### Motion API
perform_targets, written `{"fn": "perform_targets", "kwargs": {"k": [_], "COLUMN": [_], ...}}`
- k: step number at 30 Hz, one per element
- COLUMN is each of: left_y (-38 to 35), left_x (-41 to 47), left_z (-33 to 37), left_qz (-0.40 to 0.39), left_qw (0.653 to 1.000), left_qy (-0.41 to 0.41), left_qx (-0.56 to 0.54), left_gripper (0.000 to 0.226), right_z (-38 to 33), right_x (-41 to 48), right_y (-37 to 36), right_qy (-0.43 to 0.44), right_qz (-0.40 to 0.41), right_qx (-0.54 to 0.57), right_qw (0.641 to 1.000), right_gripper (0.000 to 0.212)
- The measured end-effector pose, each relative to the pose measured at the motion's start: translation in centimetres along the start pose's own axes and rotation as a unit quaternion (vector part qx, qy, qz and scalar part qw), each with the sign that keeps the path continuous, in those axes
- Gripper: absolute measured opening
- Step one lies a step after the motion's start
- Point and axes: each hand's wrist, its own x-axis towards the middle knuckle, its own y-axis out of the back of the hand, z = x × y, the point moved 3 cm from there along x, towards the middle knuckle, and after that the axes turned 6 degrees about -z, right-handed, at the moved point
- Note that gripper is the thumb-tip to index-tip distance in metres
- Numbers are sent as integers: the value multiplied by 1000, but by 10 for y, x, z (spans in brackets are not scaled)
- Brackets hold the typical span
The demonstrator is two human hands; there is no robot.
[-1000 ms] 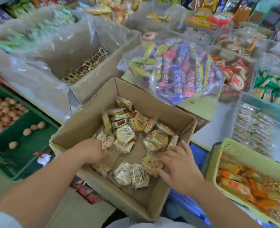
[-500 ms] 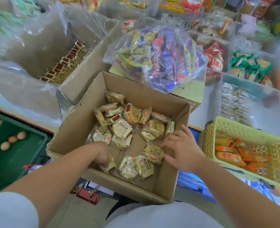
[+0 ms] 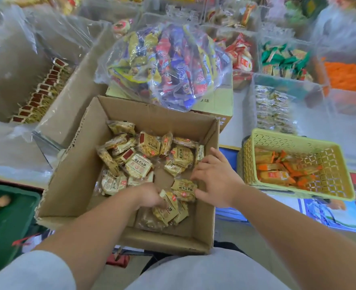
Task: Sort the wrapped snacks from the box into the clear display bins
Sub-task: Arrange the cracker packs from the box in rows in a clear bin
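Note:
An open cardboard box [image 3: 74,168] in front of me holds several beige wrapped snacks [image 3: 139,164], piled toward its back and middle. My left hand [image 3: 148,195] is low in the box near its front wall and grips a couple of packets [image 3: 168,208] that stick out to its right. My right hand [image 3: 214,178] is inside the box by its right wall, fingers spread and fairly straight, touching the edge of one packet [image 3: 183,188]. Clear display bins [image 3: 256,97] stand beyond, at the upper right.
A yellow plastic basket [image 3: 298,141] with orange packets sits right of the box. A clear bag of colourful snacks [image 3: 164,63] lies on a carton behind it. A plastic-lined big box [image 3: 47,84] stands at the left, a green crate [image 3: 15,206] at the lower left.
My left hand has moved right along the box's front and taken hold of packets. My right hand has shifted a little toward it. The view has tilted and drawn closer.

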Motion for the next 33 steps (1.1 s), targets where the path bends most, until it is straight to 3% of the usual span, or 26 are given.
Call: {"fn": "perform_targets", "kwargs": {"k": [3,9,16,28,30,33], "left_y": [-12,-26,-32,-34,-30,-14], "left_x": [12,23,30,28,24,15], "left_z": [7,23,26,19,23,23], "left_qz": [-28,-4,23,-27,-26,-6], "left_qw": [999,1000,994,978,979,990], "left_qy": [-7,2,23,54,44,18], "left_qx": [-27,-1,-108,-202,-198,-142], "left_gripper": [55,80,43,31,37,66], "right_z": [-2,0,-2,-2,-2,0], "right_x": [1,1,1,0,0,0], "right_y": [0,-1,-3,-1,1,1], "right_qy": [-10,-9,-12,-21,-23,-21], "right_qz": [2,13,25,12,6,-5], "right_qx": [5,13,28,14,3,-4], "right_qw": [1000,1000,999,1000,1000,1000], "right_gripper": [50,51,49,49,49,47]}}
